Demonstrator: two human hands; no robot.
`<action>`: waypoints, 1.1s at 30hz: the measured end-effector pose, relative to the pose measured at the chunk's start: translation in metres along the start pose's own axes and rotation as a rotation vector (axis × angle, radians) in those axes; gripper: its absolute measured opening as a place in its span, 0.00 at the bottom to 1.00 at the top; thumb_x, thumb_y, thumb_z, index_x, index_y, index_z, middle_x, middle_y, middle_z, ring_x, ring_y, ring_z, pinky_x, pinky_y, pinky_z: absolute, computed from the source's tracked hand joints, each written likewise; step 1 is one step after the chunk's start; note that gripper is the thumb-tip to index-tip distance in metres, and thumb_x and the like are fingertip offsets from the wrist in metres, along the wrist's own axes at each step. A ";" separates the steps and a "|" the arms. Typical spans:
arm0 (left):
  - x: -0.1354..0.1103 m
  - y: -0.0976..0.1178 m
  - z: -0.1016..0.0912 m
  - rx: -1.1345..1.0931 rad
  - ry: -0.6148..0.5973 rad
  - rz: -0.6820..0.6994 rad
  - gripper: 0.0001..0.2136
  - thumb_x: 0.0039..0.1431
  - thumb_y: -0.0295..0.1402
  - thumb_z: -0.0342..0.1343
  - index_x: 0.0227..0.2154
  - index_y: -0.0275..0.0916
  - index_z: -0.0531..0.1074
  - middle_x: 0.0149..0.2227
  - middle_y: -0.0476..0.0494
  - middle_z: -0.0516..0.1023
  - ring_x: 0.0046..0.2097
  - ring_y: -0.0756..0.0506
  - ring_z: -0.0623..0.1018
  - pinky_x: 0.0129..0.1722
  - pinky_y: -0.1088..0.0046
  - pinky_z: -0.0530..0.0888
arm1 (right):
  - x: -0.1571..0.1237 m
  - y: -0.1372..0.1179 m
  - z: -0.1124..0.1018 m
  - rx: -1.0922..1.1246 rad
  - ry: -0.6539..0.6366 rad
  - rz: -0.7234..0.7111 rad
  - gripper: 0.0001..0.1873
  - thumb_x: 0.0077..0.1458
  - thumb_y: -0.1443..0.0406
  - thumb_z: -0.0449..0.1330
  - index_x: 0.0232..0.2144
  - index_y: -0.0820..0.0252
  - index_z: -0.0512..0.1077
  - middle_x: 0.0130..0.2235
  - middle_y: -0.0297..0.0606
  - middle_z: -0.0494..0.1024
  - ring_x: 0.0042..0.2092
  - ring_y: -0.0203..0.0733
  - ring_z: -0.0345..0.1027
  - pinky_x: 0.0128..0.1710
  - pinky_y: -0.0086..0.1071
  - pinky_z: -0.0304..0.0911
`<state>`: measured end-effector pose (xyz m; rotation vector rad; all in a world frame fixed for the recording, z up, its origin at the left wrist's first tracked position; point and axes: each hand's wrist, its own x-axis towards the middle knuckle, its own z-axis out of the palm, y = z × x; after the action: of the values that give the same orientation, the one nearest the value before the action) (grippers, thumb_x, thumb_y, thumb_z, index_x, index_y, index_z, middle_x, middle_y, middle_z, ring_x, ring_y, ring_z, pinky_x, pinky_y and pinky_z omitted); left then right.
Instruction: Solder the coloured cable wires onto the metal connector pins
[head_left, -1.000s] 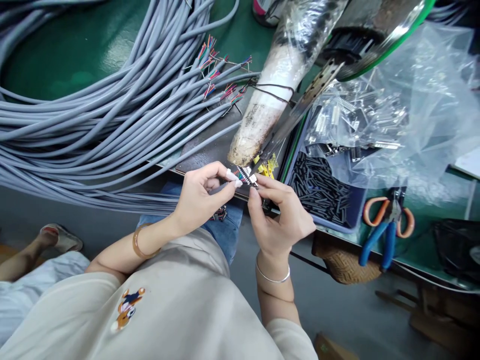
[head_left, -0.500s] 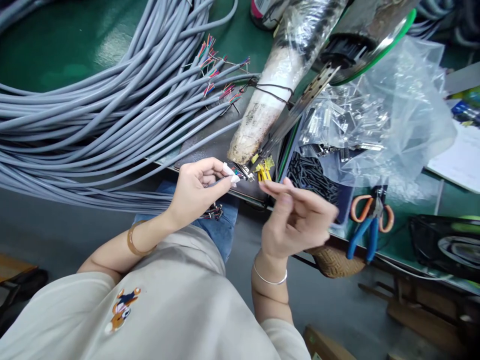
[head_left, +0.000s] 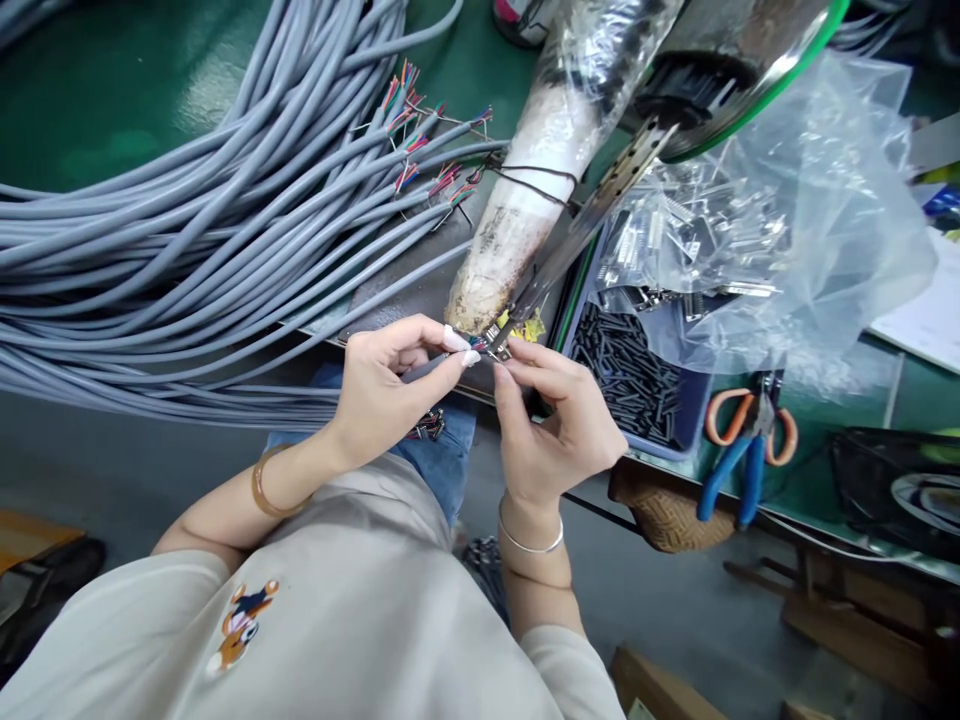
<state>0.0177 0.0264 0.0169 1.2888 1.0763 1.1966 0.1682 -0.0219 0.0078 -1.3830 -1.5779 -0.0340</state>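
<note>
A small metal connector [head_left: 496, 346] lies in the gap between the two hands, just past the fingertips and over the near edge of the desk [head_left: 112, 110]; it sits to the right of the left hand [head_left: 386, 390] and up and to the left of the right hand [head_left: 556, 415], and both come so near it that neither is plainly the closer; the left hand is closed in a pinch, thumb and forefinger pressed on the end of a grey cable [head_left: 427, 369], whose coloured wires [head_left: 477, 343] run straight from the fingertips toward the connector; the right hand has thumb and forefinger drawn together at the connector's near right side, though I cannot tell whether they grip it or only touch it; the connector's long axis seems to slant from upper left to lower right, roughly across the line of the dark rod [head_left: 551, 262], whose lower end comes down over it from the upper right and hides part of it; the blunt end of the white wrapped tube [head_left: 517, 215] hangs just above; a yellow piece [head_left: 533, 326] shows just beyond the right fingertips.
</note>
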 end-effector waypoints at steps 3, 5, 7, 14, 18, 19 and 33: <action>-0.001 -0.001 0.000 0.021 -0.004 0.029 0.04 0.53 0.29 0.69 0.28 0.36 0.80 0.23 0.50 0.77 0.21 0.56 0.64 0.19 0.79 0.61 | 0.001 0.001 0.000 -0.014 0.003 -0.023 0.08 0.59 0.71 0.68 0.39 0.53 0.76 0.43 0.34 0.86 0.43 0.41 0.84 0.43 0.36 0.80; -0.002 -0.002 0.000 0.040 -0.016 0.033 0.04 0.53 0.29 0.69 0.27 0.36 0.80 0.22 0.51 0.77 0.20 0.57 0.62 0.19 0.79 0.59 | -0.002 0.002 0.000 0.012 0.007 -0.009 0.08 0.59 0.71 0.67 0.38 0.54 0.75 0.43 0.35 0.86 0.42 0.40 0.83 0.42 0.35 0.80; -0.003 -0.004 -0.001 0.066 -0.030 0.024 0.04 0.54 0.29 0.68 0.27 0.36 0.80 0.20 0.51 0.75 0.20 0.56 0.62 0.19 0.78 0.58 | -0.005 0.004 0.000 0.018 0.008 -0.004 0.08 0.59 0.71 0.67 0.38 0.54 0.74 0.43 0.35 0.86 0.42 0.40 0.83 0.41 0.34 0.80; -0.008 -0.007 -0.001 0.131 -0.021 0.054 0.04 0.56 0.30 0.67 0.28 0.36 0.80 0.21 0.51 0.75 0.21 0.56 0.64 0.20 0.78 0.60 | -0.006 0.005 0.000 -0.046 -0.012 -0.060 0.09 0.58 0.72 0.67 0.39 0.53 0.75 0.43 0.35 0.86 0.43 0.40 0.83 0.44 0.34 0.79; -0.005 -0.005 0.000 0.134 0.012 0.078 0.04 0.56 0.30 0.67 0.29 0.36 0.80 0.22 0.50 0.76 0.21 0.56 0.64 0.20 0.79 0.60 | 0.001 0.002 0.002 -0.062 -0.003 -0.085 0.10 0.57 0.73 0.69 0.38 0.54 0.76 0.43 0.35 0.86 0.43 0.39 0.83 0.45 0.33 0.79; -0.004 -0.004 0.000 0.131 0.017 0.091 0.04 0.56 0.29 0.67 0.29 0.36 0.80 0.23 0.50 0.76 0.21 0.56 0.65 0.21 0.79 0.61 | 0.002 0.001 0.003 -0.068 0.007 -0.088 0.10 0.57 0.73 0.69 0.38 0.54 0.76 0.43 0.35 0.86 0.43 0.39 0.83 0.44 0.33 0.79; -0.012 -0.015 -0.002 0.204 -0.043 0.281 0.02 0.59 0.25 0.65 0.31 0.35 0.78 0.27 0.49 0.82 0.24 0.55 0.72 0.25 0.80 0.68 | -0.011 0.008 -0.005 -0.109 -0.016 -0.214 0.11 0.56 0.74 0.68 0.38 0.56 0.73 0.43 0.40 0.87 0.40 0.39 0.84 0.40 0.29 0.79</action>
<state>0.0153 0.0162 0.0011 1.6589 1.0304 1.2830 0.1758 -0.0301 -0.0019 -1.2936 -1.7539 -0.2419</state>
